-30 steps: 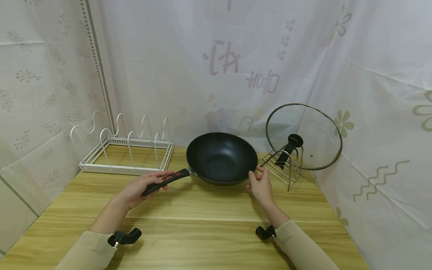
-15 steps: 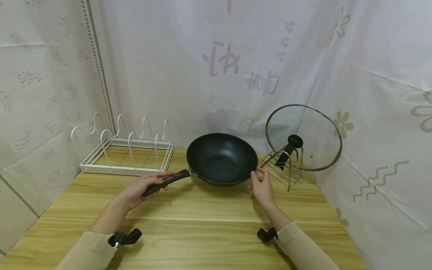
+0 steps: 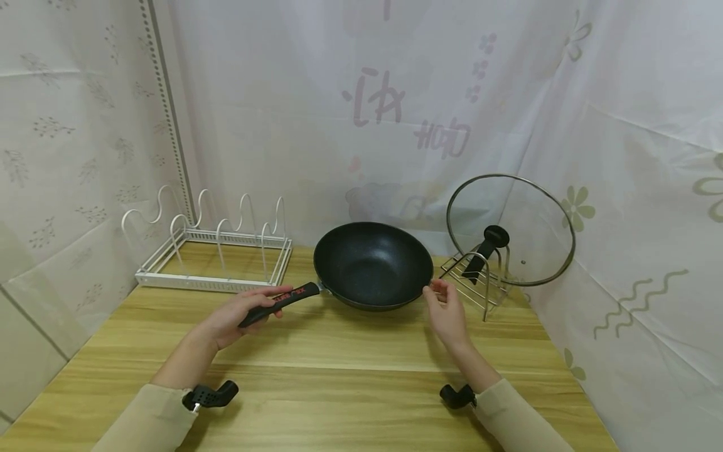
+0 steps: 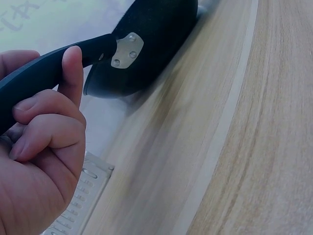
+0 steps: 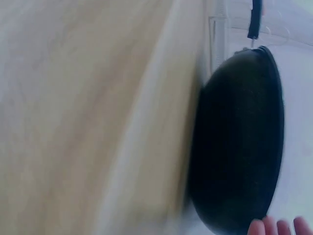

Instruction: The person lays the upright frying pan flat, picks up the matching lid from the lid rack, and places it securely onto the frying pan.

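Observation:
A black wok (image 3: 373, 267) stands mouth up near the back middle of the wooden table. Its long black handle (image 3: 302, 293), with red lettering, points to the left and front. My left hand (image 3: 233, 319) grips that handle, thumb on top and fingers curled underneath, as the left wrist view confirms. At the wok's right rim is my right hand (image 3: 449, 312), thumb at the edge and fingers loosely bent. In the right wrist view only the fingertips (image 5: 279, 228) show, beside the rim; whether they touch it I cannot tell.
A white rack (image 3: 211, 287) with curved dividers stands at the back left. On the right, a small wire stand (image 3: 484, 295) holds a glass lid (image 3: 536, 220) with a black knob. Patterned curtains (image 3: 282, 113) hang behind and at both sides of the wooden table (image 3: 339, 402).
My right hand has loosened its pinch on the wok's rim and shifted slightly right and back. The left hand keeps its grip, and the wok has stayed almost in place.

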